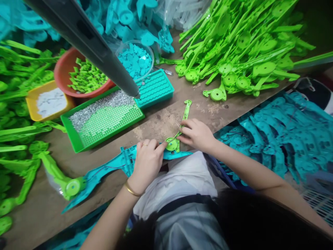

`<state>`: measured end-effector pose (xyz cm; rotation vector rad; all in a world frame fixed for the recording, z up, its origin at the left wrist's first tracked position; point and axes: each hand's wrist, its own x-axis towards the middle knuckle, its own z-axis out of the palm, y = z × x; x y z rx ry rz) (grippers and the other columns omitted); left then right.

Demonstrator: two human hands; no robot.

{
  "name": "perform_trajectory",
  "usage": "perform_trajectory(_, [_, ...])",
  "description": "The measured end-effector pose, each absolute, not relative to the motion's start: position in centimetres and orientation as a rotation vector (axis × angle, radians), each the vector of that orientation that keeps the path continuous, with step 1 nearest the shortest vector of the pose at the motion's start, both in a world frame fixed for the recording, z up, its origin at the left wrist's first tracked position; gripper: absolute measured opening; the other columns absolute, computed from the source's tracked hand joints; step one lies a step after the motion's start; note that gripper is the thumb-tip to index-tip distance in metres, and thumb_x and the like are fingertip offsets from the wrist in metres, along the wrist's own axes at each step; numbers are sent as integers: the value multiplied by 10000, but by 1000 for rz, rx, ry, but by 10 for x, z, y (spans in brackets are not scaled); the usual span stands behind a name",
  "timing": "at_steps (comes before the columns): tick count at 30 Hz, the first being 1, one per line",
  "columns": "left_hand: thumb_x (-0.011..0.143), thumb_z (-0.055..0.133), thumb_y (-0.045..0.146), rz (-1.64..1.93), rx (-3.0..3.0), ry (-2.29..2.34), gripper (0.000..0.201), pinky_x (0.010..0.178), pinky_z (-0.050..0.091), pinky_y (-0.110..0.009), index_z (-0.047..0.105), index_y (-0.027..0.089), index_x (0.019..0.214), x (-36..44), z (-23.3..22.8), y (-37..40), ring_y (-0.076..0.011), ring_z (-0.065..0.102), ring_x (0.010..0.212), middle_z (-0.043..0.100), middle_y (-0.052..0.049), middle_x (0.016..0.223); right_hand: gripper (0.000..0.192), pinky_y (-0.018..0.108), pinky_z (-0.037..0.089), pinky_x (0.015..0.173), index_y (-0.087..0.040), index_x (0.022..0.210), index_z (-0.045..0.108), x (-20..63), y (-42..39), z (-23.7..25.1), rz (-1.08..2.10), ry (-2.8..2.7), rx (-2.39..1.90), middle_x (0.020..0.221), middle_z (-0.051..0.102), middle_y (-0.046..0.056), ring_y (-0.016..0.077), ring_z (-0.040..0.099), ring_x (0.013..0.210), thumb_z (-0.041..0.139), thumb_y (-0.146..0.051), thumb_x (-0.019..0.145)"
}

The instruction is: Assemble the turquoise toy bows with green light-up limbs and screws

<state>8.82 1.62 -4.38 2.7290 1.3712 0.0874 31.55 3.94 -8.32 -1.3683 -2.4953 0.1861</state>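
A long blue plastic part (104,166) lies along the table edge in front of me, with a thin dark line running along it. My left hand (148,159) is closed over its middle, fingers curled, with the thumb reaching to the round end of a green plastic arm (171,143). That arm lies across the blue part, its hooked tip pointing away from me. My right hand (196,134) is closed in a pinch at the arm's narrow middle. A thin strand shows between the two hands; its kind is unclear. The right fingertips partly hide the arm.
A green perforated tray (104,137) holds small metal pieces, beside a teal ridged tray (156,88). A grey tool (104,52) hangs overhead. Behind are a red bowl (61,78), a yellow tub (32,104) and a green parts pile (234,55). Blue parts (283,135) stack at right.
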Motion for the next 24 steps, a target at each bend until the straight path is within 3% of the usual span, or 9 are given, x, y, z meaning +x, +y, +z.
perform_trajectory(6, [924, 449, 155, 70, 2695, 1295, 292, 779, 359, -392, 665, 182, 1119, 65, -39, 7, -232, 503, 832, 624, -75, 857, 193, 349, 396, 726, -198, 945, 622, 304, 35, -73, 211, -2520, -1578, 1174, 612, 103, 248, 507, 945, 586, -377, 884])
perform_trajectory(12, [942, 370, 165, -61, 2573, 1325, 366, 748, 347, -386, 675, 261, 1120, 50, -36, 15, -232, 477, 818, 577, -81, 867, 219, 390, 442, 769, -163, 1022, 608, 295, 32, -59, 350, -2405, -1685, 1196, 591, 156, 293, 503, 1009, 615, -306, 856])
perform_trajectory(18, [921, 387, 161, -94, 2535, 1235, 358, 761, 351, -387, 693, 273, 1070, 52, -37, 35, -242, 465, 857, 534, -80, 863, 184, 414, 394, 908, -206, 955, 671, 276, 22, -51, 365, -2566, -1298, 1274, 580, 85, 274, 468, 1132, 504, -278, 929])
perform_trajectory(24, [935, 394, 177, -92, 2477, 1061, 346, 797, 363, -375, 623, 241, 1186, 32, -33, 46, -221, 484, 883, 560, -64, 903, 231, 443, 345, 971, -195, 933, 696, 267, 23, -54, 405, -2608, -1262, 1264, 597, 81, 273, 466, 1124, 519, -342, 926])
